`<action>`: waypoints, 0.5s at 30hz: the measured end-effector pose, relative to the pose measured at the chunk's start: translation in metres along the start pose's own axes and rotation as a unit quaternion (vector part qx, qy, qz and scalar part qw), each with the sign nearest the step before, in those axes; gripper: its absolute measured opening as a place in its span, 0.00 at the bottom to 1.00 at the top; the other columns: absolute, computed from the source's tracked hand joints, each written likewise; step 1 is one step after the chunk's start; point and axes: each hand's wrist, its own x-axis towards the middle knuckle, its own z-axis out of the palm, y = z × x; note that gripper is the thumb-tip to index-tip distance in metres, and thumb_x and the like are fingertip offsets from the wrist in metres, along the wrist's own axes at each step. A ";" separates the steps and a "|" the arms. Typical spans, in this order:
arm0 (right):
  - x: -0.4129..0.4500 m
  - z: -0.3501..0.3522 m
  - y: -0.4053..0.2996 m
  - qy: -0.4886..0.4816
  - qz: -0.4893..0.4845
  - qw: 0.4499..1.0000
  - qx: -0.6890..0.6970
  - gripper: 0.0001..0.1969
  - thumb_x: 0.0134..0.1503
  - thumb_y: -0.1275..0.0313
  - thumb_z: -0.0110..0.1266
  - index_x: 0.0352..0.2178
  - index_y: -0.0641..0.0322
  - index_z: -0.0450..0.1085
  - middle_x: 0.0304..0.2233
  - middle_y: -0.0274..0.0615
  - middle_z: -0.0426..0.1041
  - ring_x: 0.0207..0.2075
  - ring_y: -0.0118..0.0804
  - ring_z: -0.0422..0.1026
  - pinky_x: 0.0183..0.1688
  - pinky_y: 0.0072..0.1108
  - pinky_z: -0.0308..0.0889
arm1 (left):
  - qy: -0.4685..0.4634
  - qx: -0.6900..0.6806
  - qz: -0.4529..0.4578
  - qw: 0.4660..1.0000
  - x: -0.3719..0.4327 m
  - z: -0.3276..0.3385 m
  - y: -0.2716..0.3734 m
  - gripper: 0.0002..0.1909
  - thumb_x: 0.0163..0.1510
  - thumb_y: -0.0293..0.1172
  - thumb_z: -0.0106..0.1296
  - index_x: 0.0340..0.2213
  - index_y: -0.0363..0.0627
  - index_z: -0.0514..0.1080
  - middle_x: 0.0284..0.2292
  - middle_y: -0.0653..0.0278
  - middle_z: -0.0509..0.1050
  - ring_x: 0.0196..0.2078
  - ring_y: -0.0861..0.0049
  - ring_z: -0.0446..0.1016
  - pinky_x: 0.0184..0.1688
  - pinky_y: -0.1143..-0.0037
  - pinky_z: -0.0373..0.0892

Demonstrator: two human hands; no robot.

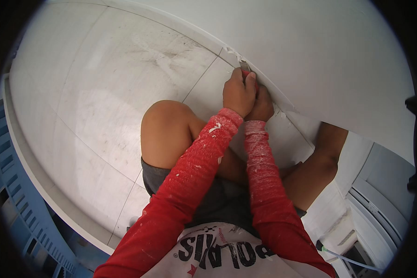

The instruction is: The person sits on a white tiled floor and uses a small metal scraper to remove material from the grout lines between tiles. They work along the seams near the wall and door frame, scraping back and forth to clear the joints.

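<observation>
Both of my hands grip one scraper (245, 65), a tool with a red handle and a flat metal blade. My left hand (239, 93) wraps the handle from the left, thumb along its top. Lower on the handle and partly hidden behind it is my right hand (263, 104). The blade lies against the bottom of the white wall (319, 62), where the wall meets the tiled floor (107, 80). A curled strip of white peeling material (233, 52) stands off the wall edge just beyond the blade tip.
My bent knee (166, 128) and other leg (312, 173) are close below my hands. A raised ledge (31, 170) bounds the floor at left, with a blue slatted structure (24, 208) beyond. A sliding-door track (371, 205) and a pale cable (351, 260) lie at lower right.
</observation>
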 end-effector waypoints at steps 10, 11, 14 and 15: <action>-0.025 -0.038 0.054 0.020 0.036 0.999 -0.004 0.20 0.62 0.52 0.52 0.27 0.58 0.70 0.26 0.44 0.75 0.29 0.52 0.75 0.31 0.40 0.68 | -0.117 0.025 0.023 0.993 -0.040 0.026 0.003 0.19 0.61 0.41 0.53 0.29 0.33 0.67 0.23 0.43 0.76 0.28 0.47 0.77 0.31 0.62 0.71; -0.026 -0.040 0.058 0.019 0.030 0.999 -0.007 0.20 0.62 0.52 0.52 0.27 0.59 0.70 0.26 0.45 0.75 0.29 0.52 0.75 0.31 0.40 0.68 | -0.117 0.025 0.020 0.993 -0.042 0.028 0.004 0.19 0.61 0.41 0.53 0.29 0.33 0.67 0.23 0.43 0.76 0.28 0.47 0.77 0.32 0.62 0.71; -0.026 -0.045 0.062 0.008 0.015 1.000 -0.009 0.20 0.62 0.52 0.53 0.27 0.59 0.71 0.26 0.46 0.75 0.28 0.52 0.74 0.30 0.40 0.68 | -0.174 -0.001 -0.024 0.984 -0.039 0.022 0.005 0.19 0.59 0.40 0.54 0.36 0.30 0.70 0.26 0.44 0.77 0.32 0.52 0.79 0.36 0.64 0.73; -0.024 -0.047 0.062 -0.001 0.013 1.000 -0.007 0.21 0.61 0.51 0.53 0.27 0.59 0.71 0.25 0.46 0.75 0.28 0.52 0.74 0.30 0.40 0.68 | -0.174 0.006 -0.045 0.984 -0.035 0.016 0.006 0.19 0.59 0.39 0.54 0.39 0.30 0.70 0.27 0.45 0.77 0.33 0.53 0.79 0.38 0.66 0.73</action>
